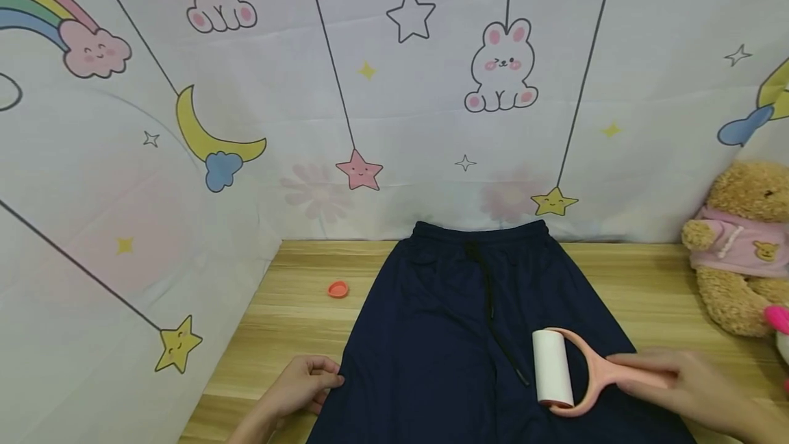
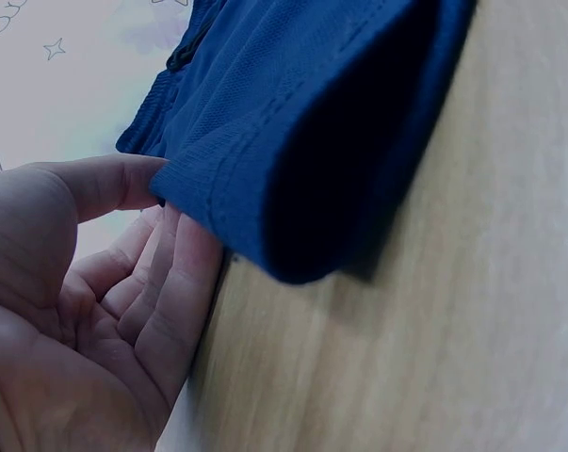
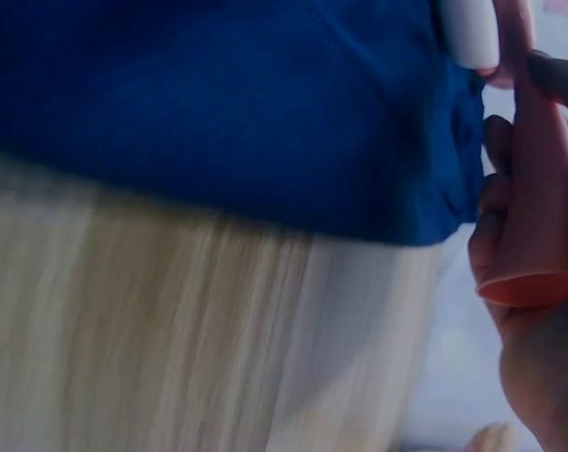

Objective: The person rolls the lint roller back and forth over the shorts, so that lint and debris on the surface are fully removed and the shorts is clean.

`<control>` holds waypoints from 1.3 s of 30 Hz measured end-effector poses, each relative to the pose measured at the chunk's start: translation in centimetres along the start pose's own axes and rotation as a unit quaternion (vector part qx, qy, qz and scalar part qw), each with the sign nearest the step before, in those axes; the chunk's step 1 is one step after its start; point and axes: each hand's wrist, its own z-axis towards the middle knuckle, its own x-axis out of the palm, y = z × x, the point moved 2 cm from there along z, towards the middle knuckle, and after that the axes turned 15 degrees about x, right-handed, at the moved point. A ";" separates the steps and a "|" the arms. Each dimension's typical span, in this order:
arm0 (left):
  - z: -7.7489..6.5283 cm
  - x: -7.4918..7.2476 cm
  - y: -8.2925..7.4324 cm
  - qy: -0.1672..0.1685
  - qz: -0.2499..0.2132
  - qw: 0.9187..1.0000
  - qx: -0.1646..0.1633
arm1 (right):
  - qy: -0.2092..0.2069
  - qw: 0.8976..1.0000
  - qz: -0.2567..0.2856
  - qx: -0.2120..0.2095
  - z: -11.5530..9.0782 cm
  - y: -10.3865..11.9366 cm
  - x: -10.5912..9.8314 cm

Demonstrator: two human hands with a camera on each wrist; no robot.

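Note:
Navy shorts with a dark drawstring lie on the wooden table, waistband toward the back wall. At their left edge my left hand pinches the fabric between thumb and fingers; the left wrist view shows the hem beside it, its leg opening gaping. My right hand grips the pink handle of a lint roller. Its white roll is over the right leg of the shorts, right of the drawstring; whether it touches the cloth I cannot tell. The handle's hollow end shows in the right wrist view.
A small orange-red cap-like piece lies on the table left of the shorts. At the right sits a teddy bear in a pink top, with a bright pink object partly in view. A cartoon-printed cloth hangs behind.

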 end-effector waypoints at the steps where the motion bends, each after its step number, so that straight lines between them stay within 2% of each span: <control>1: 0.0 0.0 0.0 0.000 0.000 1.000 0.000 | 0.000 1.000 0.007 -0.008 0.1 0.2 0.1; 4: 0.0 0.0 0.0 -0.002 -0.001 1.000 -0.001 | -0.006 0.999 0.025 -0.028 0.3 1.1 0.6; 10: 0.0 0.1 0.1 -0.003 -0.002 1.000 -0.004 | 0.019 0.996 0.061 -0.057 1.2 2.8 1.7; 14: -0.1 0.1 0.0 -0.002 -0.002 1.000 -0.006 | 0.019 0.993 0.072 -0.096 1.8 3.4 2.4; 18: -0.1 0.1 0.0 -0.002 -0.003 1.000 -0.005 | 0.023 0.990 0.079 -0.115 2.3 3.8 3.1; 25: 0.0 0.0 0.2 -0.002 -0.009 1.000 -0.006 | -0.005 0.987 0.074 -0.146 2.8 4.2 3.7; 30: 0.1 0.0 0.3 0.000 -0.013 1.000 -0.007 | 0.007 0.990 0.093 -0.109 2.4 4.5 3.2; 32: 0.1 0.0 0.3 0.000 -0.014 1.000 -0.006 | 0.007 0.991 0.105 -0.082 2.2 4.5 2.8; 34: 0.1 0.0 0.3 0.000 -0.013 1.000 -0.004 | -0.009 0.992 0.109 -0.056 2.0 4.5 2.2; 36: 0.1 0.0 0.2 0.000 -0.015 1.000 -0.001 | -0.031 0.994 0.101 -0.018 1.8 4.4 1.5; 39: 0.0 0.0 0.2 0.001 -0.017 1.000 0.001 | -0.057 0.994 0.069 0.063 1.8 3.8 0.3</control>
